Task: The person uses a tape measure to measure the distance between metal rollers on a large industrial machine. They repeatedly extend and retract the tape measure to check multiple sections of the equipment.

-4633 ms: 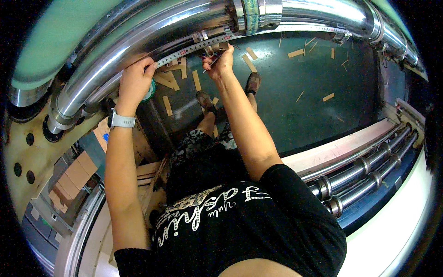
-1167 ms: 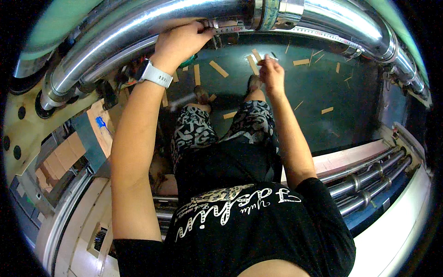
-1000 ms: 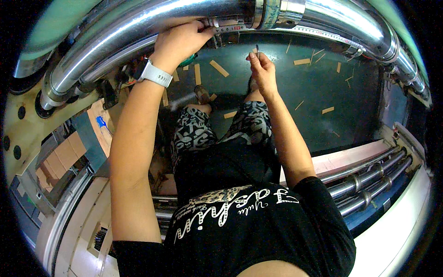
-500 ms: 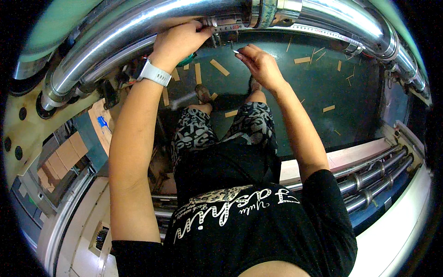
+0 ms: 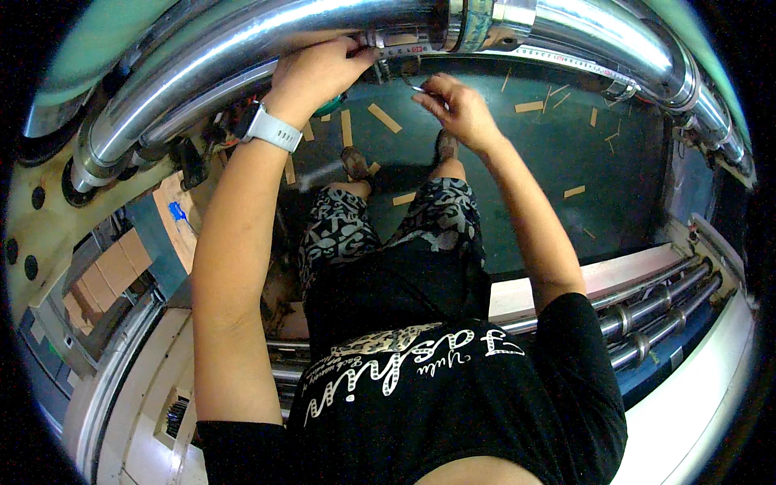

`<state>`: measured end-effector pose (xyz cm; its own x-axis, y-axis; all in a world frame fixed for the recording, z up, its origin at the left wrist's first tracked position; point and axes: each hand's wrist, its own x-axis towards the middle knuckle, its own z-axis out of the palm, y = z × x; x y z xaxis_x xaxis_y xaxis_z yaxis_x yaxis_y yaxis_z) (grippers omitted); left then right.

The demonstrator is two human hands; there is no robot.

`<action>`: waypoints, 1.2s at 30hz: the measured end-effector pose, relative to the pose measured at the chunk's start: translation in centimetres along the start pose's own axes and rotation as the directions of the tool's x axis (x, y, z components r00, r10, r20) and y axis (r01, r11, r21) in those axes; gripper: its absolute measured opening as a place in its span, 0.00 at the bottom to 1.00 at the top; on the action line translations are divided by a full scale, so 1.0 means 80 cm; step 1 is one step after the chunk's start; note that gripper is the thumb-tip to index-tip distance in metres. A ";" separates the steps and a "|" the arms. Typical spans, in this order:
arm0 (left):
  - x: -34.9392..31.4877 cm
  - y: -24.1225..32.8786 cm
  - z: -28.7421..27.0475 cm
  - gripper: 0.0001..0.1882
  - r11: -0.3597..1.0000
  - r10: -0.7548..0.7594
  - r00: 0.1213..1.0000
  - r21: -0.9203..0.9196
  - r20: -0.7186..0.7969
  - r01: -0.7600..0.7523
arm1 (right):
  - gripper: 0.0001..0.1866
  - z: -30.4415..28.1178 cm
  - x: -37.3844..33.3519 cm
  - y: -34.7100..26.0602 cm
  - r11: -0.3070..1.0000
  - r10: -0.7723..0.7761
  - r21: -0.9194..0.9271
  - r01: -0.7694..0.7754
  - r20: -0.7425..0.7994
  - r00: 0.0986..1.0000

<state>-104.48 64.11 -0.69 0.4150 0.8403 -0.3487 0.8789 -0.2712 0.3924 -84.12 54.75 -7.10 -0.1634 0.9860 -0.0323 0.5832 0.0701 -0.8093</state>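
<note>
My left hand, with a pale watch strap on its wrist, is closed at a metal fitting beneath the large shiny shaft. Its thumb and forefinger press together beside the fitting; the other fingers are partly hidden. A scale strip runs just past the fingertips. Below and to the right, my right hand pinches a thin bent metal tool that looks like a hex key. The tool's far end reaches up toward the underside of the fitting, where dark shadow hides whether it touches.
A collar rings the shaft to the right, and the scale continues along a lower bar. Cardboard strips lie scattered on the dark green floor. Several metal rollers stand behind me at right, by a white machine frame.
My right hand has shifted slightly right and turned a little, with the tool's bright end moving along. My left hand stays at the fitting, almost unmoved.
</note>
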 end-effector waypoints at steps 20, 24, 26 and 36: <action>0.004 -0.003 0.003 0.27 1.000 -0.026 0.999 -0.001 0.030 0.026 | 0.31 0.123 0.064 0.023 -0.447 0.343 0.829 -0.337 0.506 0.791; 0.003 0.001 -0.003 0.27 0.998 -0.054 0.996 -0.022 0.069 0.055 | 0.31 0.122 0.064 0.017 -0.429 0.396 0.844 -0.323 0.497 0.772; 0.004 -0.004 0.001 0.27 0.999 -0.041 0.998 -0.032 0.056 0.043 | 0.31 0.121 0.064 0.015 -0.427 0.386 0.844 -0.326 0.496 0.778; 0.004 -0.003 0.000 0.27 1.000 -0.021 0.998 -0.019 0.053 0.022 | 0.32 0.119 0.064 0.016 -0.434 0.358 0.833 -0.342 0.508 0.783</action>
<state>-104.59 64.45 -0.92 0.4086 0.8199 -0.4010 0.8830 -0.2439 0.4011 -91.77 58.47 -13.90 -0.3236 0.7203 -0.6135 -0.8604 -0.4938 -0.1261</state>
